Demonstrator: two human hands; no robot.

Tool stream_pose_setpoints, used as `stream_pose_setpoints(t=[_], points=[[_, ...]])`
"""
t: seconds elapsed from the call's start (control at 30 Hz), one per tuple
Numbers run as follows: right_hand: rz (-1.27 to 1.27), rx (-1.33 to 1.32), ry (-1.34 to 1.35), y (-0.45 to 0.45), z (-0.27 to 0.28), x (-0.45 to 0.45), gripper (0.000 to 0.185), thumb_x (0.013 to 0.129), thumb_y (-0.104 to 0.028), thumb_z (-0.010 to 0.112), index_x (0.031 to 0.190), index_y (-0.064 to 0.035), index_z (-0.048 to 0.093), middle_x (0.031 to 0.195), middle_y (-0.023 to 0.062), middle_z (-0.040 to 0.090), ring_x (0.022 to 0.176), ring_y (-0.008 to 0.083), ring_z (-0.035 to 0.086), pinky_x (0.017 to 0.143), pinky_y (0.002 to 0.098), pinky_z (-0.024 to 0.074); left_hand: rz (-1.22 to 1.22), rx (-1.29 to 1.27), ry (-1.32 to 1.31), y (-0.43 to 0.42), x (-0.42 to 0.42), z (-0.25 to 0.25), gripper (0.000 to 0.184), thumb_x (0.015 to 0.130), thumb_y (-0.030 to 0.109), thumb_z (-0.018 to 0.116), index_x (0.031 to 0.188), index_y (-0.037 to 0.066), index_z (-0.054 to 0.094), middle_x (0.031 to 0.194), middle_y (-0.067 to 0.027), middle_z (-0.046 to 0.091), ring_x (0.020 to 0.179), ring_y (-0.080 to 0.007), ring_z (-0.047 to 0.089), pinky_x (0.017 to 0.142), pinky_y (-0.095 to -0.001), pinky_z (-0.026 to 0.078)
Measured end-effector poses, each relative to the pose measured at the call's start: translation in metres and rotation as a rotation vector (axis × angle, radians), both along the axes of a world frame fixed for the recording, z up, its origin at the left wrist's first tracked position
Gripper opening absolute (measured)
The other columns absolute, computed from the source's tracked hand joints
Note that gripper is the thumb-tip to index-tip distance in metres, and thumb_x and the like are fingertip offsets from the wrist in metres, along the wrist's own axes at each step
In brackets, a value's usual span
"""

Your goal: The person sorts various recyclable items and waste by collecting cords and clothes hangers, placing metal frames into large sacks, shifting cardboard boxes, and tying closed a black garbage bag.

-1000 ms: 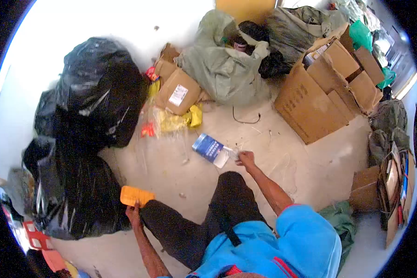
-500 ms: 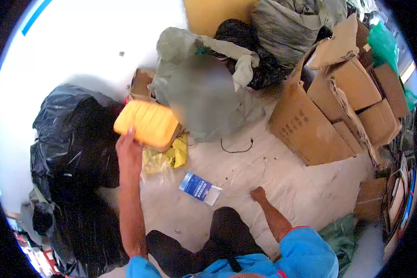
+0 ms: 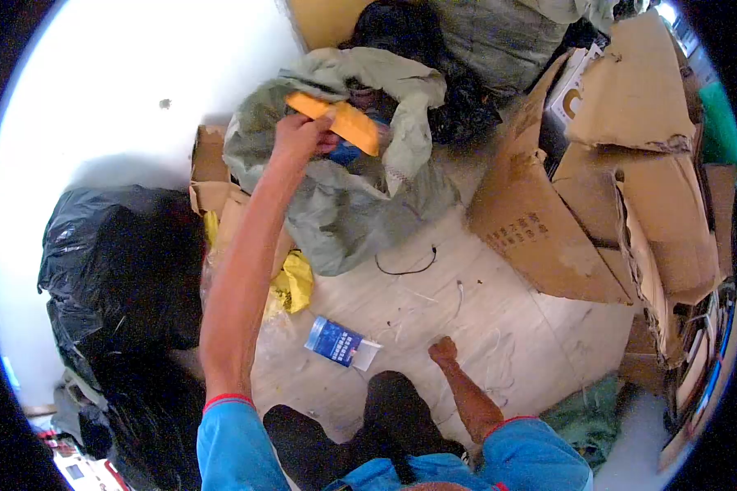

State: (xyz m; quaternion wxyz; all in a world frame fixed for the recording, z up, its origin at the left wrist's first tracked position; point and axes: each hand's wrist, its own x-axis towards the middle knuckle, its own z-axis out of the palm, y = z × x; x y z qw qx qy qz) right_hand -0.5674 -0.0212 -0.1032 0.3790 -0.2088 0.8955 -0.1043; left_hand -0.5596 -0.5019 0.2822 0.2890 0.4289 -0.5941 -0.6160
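My left hand (image 3: 303, 137) is closed on an orange plastic piece (image 3: 336, 123), held over the open mouth of a grey-green sack (image 3: 336, 214). Something blue shows inside the sack, just under the orange piece. Low over the floor, my right hand (image 3: 443, 351) has its fingers curled in; whether anything is inside them is hidden. A blue and white packet (image 3: 334, 342) lies on the floor to the left of my right hand. Beyond that packet is a short dark cord (image 3: 407, 271).
Black plastic bags (image 3: 123, 270) are piled on the left. Yellow wrapping (image 3: 293, 282) and a small carton (image 3: 210, 159) lie beside the sack. Large cardboard boxes (image 3: 540, 221) stand on the right, with a green sack (image 3: 585, 417) nearer me.
My left hand has carried the orange piece up from beside my knee to the sack's mouth. My right hand has come away from the blue and white packet. The view has shifted.
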Motion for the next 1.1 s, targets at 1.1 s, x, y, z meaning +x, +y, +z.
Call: stream_pose_setpoints(t=[1.1], points=[[0.153,-0.01,0.086,-0.001,0.011,0.004,0.026,0.069,-0.019,0.056,0.08,0.0046,0.053,0.081,0.0225,0.059,0.076,0.0376,0.06,0.07,0.0457,0.0487,0.713,0.082,-0.438,0.269,0.233,-0.213,0.049,0.074,0.015,0.069,0.112,-0.008,0.047,0.108,-0.0161,0.055,0.098,-0.0216,0.053,0.088,-0.0326,0.041]])
